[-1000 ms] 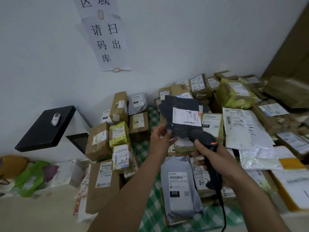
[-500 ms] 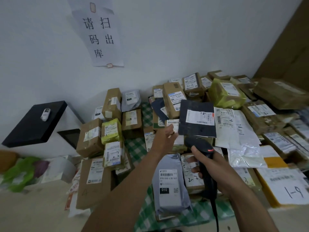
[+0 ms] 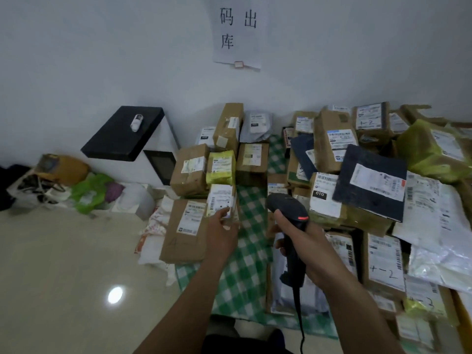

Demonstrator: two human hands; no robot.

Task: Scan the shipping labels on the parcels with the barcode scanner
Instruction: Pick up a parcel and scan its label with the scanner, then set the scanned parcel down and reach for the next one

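Brown cardboard and plastic-wrapped parcels (image 3: 332, 141), most bearing white shipping labels, lay heaped on a green checked cloth (image 3: 245, 254) spread over a pale floor (image 3: 76, 277), against a white wall (image 3: 102, 60). The person's right hand (image 3: 311, 249) had its grip wrapped round the handle of a black barcode scanner (image 3: 287, 209). The scanner was held above the cloth, with a red light on its head and its cable hanging down. The left hand (image 3: 222, 236) reached to a small parcel (image 3: 221, 198) with a white label, which stood against a large brown box (image 3: 184, 233) at the left of the heap. Its fingertips (image 3: 226, 213) met the parcel's lower edge, but blur hid whether the grip pinched it or only touched it. A flat dark parcel (image 3: 357, 203) with a white label lay atop the right-hand pile. A paper sign (image 3: 237, 34) with Chinese characters hung on the wall.
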